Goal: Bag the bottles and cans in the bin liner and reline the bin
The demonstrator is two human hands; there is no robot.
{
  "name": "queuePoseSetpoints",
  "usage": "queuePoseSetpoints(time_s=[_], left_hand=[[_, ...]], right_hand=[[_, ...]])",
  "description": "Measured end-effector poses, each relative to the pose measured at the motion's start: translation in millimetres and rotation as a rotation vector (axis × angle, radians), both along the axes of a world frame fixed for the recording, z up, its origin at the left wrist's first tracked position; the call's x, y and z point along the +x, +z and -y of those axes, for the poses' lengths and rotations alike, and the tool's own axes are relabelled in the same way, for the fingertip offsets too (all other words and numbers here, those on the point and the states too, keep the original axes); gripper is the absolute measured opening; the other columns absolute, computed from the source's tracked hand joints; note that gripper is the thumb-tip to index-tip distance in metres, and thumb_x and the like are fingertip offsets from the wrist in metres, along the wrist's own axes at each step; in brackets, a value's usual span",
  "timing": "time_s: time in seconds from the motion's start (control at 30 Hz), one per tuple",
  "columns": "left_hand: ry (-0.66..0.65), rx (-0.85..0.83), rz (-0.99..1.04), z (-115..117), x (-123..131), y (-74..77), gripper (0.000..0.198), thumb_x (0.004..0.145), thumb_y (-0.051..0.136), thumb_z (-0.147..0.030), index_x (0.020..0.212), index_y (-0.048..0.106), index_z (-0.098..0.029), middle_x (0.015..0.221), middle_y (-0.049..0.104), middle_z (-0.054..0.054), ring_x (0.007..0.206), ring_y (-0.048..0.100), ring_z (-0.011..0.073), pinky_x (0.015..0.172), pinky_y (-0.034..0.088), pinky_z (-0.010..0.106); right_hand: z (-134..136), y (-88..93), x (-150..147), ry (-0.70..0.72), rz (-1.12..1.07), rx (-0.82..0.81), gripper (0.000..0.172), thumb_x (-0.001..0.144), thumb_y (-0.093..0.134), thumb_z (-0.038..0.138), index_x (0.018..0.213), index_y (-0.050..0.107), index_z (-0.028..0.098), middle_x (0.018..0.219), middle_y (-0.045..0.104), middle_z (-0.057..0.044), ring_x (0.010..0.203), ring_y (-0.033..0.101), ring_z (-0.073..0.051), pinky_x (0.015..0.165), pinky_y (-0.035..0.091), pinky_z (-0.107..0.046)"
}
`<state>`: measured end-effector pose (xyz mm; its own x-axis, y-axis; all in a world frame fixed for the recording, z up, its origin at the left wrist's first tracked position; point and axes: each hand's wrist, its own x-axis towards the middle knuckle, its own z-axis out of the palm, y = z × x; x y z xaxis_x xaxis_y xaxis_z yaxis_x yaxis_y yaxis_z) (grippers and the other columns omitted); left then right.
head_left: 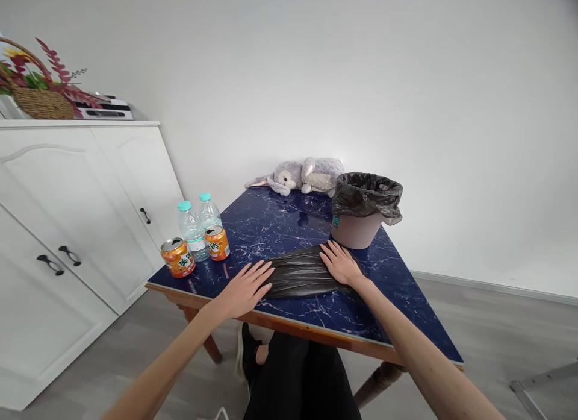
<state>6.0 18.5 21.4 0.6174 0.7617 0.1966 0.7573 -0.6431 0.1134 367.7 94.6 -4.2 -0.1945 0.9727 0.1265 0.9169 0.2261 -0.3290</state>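
Observation:
A flat dark grey bin bag (300, 274) lies on the blue marbled table (271, 221) near its front edge. My left hand (246, 287) rests flat on the bag's left end, fingers stretched out. My right hand (339, 262) lies flat on the bag's right end, fingers spread. Just behind my right hand stands a small pinkish waste bin (356, 228) lined with another dark bag (366, 194).
Two orange drink cans (177, 257) (217, 242) and two water bottles (190, 228) (209, 211) stand at the table's left edge. A grey plush rabbit (298, 175) lies at the far edge. White cabinets (67, 227) with a flower basket (40, 94) stand on the left.

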Motion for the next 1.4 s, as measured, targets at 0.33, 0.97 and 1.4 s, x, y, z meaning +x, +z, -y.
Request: queuePoseSetpoints(time_s=[0.33, 0.97, 1.4], left_hand=[[0.073, 0.17, 0.114, 52, -61, 4.5, 0.074, 0.099, 0.065, -0.045, 0.165, 0.035, -0.028, 0.161, 0.054, 0.008, 0.148, 0.05, 0.0345, 0.121, 0.045, 0.05], [-0.11, 0.328, 0.393, 74, 57, 57.2, 0.041, 0.099, 0.058, -0.024, 0.14, 0.051, -0.027, 0.147, 0.058, 0.014, 0.143, 0.051, 0.0333, 0.117, 0.046, 0.056], [-0.166, 0.152, 0.126, 7, 106, 7.0, 0.05, 0.111, 0.039, -0.052, 0.144, 0.062, -0.022, 0.151, 0.063, 0.011, 0.149, 0.048, 0.03, 0.13, 0.025, 0.055]], right_hand=[[97, 38.4, -82, 0.401, -0.117, 0.212, 0.073, 0.103, 0.053, 0.055, 0.167, 0.035, 0.024, 0.172, 0.036, -0.008, 0.161, 0.027, -0.03, 0.132, 0.024, -0.051], [117, 40.4, -86, -0.139, -1.261, -0.253, 0.073, 0.101, 0.047, 0.069, 0.15, 0.06, 0.017, 0.139, 0.071, -0.012, 0.124, 0.072, -0.032, 0.102, 0.062, -0.045], [86, 28.8, -31, -0.056, -0.26, 0.4, 0.064, 0.109, 0.039, 0.056, 0.158, 0.049, 0.017, 0.169, 0.039, -0.014, 0.161, 0.025, -0.032, 0.131, 0.022, -0.055]])
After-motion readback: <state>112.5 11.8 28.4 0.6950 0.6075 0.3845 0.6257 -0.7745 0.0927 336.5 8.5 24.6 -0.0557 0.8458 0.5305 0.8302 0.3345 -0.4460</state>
